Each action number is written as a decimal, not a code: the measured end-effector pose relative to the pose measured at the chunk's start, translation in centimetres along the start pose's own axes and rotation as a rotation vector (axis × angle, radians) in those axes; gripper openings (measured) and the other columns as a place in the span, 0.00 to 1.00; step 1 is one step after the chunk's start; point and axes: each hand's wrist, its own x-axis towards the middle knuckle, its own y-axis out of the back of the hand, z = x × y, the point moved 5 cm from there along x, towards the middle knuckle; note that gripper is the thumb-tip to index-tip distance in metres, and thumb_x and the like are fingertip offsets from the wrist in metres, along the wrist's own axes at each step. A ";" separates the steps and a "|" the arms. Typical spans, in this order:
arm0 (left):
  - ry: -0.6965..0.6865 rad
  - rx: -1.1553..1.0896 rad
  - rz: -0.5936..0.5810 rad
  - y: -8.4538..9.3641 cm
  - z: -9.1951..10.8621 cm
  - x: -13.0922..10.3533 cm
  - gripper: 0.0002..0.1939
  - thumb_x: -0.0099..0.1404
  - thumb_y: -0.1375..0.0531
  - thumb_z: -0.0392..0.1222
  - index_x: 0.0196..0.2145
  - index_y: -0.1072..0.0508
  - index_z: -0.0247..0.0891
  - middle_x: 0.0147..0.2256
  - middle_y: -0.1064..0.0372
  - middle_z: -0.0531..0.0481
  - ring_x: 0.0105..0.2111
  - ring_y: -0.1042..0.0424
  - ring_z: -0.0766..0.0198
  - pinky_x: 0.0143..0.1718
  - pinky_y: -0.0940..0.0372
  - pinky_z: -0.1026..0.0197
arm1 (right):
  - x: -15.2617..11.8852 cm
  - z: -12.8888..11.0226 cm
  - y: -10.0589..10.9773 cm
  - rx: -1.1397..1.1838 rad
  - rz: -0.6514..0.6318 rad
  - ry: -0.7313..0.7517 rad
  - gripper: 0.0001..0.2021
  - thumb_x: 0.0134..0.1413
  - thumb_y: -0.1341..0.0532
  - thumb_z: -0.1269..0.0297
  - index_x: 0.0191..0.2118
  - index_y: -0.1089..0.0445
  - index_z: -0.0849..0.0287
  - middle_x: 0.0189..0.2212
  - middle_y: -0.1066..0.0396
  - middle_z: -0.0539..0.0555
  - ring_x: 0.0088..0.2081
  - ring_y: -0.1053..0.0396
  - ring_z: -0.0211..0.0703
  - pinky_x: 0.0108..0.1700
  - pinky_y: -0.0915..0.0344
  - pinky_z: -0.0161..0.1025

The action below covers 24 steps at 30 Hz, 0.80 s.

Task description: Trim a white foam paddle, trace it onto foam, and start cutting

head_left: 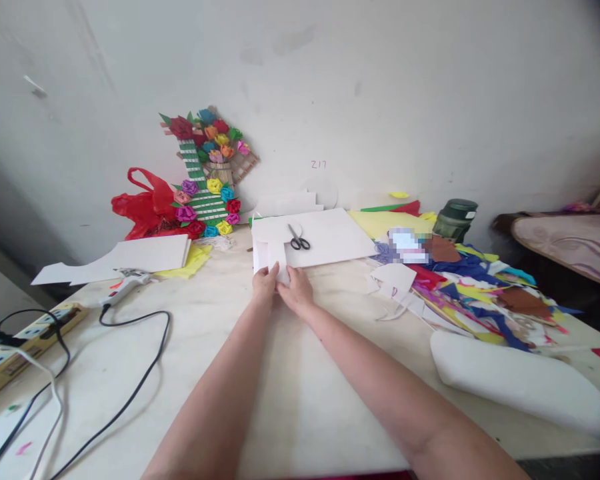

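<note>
Both arms are reaching forward over a pale tabletop. Left hand and right hand are meeting near the middle, almost touching, and holding the lower end of a white paper piece. Left fingers are clamping on it, thumb lying along its face; right fingers are closing on its other edge (the undersides are hidden, so the exact grip there is unclear).

The piece is standing out over the near left part of a stack of white sheets. Black-handled scissors are lying on that stack, just beyond the right hand, blades pointing away.

Left side: a paper-flower decoration is leaning at the wall, a red plastic bag sitting beside it. Cut white sheets are overlapping yellow material; a glue gun is resting in front, its black cord looping toward a power strip.

Right side: yellow paper is spreading behind a blurred-out bright object. A dark green bottle is standing behind heaped coloured scraps; a curved white sheet is lying nearer.
</note>
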 end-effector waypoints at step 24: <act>0.040 -0.098 -0.156 -1.0 0.2 -0.9 0.13 0.54 0.41 0.45 0.34 0.39 0.37 0.21 0.33 0.50 0.20 0.30 0.61 0.21 0.34 0.61 | 7.9 3.0 1.8 -0.368 0.132 0.036 0.15 0.52 0.50 0.67 0.43 0.34 0.63 0.42 0.35 0.61 0.44 0.40 0.48 0.44 0.43 0.41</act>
